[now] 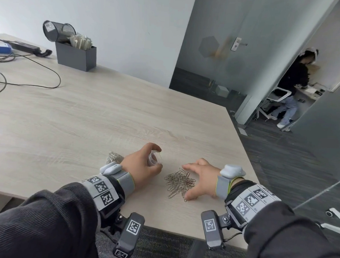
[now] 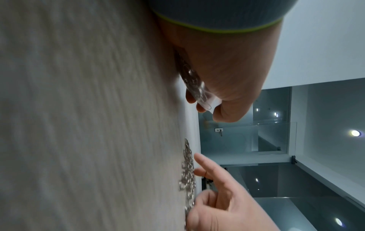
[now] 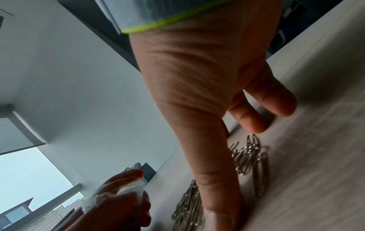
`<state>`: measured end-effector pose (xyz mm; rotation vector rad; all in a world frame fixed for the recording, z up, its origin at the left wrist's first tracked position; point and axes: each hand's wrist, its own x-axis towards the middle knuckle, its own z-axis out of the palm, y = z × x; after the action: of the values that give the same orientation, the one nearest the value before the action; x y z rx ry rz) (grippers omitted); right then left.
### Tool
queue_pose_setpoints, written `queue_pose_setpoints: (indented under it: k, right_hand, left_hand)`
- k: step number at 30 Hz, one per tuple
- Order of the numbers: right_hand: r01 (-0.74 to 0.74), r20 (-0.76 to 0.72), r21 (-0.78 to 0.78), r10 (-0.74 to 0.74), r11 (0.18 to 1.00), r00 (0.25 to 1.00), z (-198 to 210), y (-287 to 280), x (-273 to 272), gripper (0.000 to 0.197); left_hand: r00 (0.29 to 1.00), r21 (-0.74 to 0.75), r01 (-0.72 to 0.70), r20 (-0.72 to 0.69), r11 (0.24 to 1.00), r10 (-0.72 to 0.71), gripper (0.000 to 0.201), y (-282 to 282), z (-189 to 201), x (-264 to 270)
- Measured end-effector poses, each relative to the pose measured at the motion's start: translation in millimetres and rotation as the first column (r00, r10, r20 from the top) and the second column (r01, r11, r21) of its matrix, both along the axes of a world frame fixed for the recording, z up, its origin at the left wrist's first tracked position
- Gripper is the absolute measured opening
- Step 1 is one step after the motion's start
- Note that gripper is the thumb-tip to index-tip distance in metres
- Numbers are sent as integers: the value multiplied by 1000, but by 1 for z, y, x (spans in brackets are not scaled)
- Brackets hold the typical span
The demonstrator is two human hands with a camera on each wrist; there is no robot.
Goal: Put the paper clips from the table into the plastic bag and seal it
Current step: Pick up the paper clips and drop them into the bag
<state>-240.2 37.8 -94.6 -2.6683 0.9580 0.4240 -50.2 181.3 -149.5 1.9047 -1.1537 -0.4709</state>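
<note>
A pile of silver paper clips lies on the wooden table near its front edge. My right hand is spread over the pile's right side, thumb and fingertips on the table, holding nothing. Just left of the pile, my left hand grips the mouth of the clear plastic bag and keeps it open toward the clips. The bag's lower end, holding some clips, lies behind that wrist. The right wrist view shows the paper clips beside my thumb and the bag.
A grey box with a tilted mesh pen cup stands at the back left, with cables and a power adapter beside it. The table's right edge runs close to my right hand. Beyond a glass door, a person sits at a desk.
</note>
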Motion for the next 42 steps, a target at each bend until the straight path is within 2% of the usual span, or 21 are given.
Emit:
queue_pose_setpoints:
  k: [9, 14, 19, 27, 33, 36, 42]
  right_hand:
    - [-72, 167, 27, 67, 997, 984, -8, 3, 11, 37]
    - [-60, 185, 17, 56, 998, 981, -8, 1, 12, 15]
    - [-29, 238, 31, 21, 999, 971, -7, 3, 11, 13]
    - [80, 258, 92, -102, 992, 961, -5, 1, 7, 21]
    - [154, 329, 165, -202, 974, 923, -1, 2, 6, 16]
    - [150, 399, 206, -223, 967, 890, 5, 6, 15, 12]
    - [52, 597, 322, -245, 945, 764, 18, 27, 45, 20]
  left_hand:
    - [1000, 13, 14, 17, 1000, -14, 48, -6, 1, -11]
    - [997, 42, 36, 63, 998, -38, 46, -3, 3, -12]
    - [992, 49, 51, 111, 998, -56, 42, -3, 5, -12]
    - [989, 44, 55, 134, 997, -61, 39, -2, 5, -12]
    - [989, 40, 51, 136, 998, -56, 39, -2, 6, -13]
    - [989, 37, 43, 143, 998, -48, 42, -1, 7, -14]
    - [986, 65, 78, 145, 995, -87, 54, -1, 10, -14]
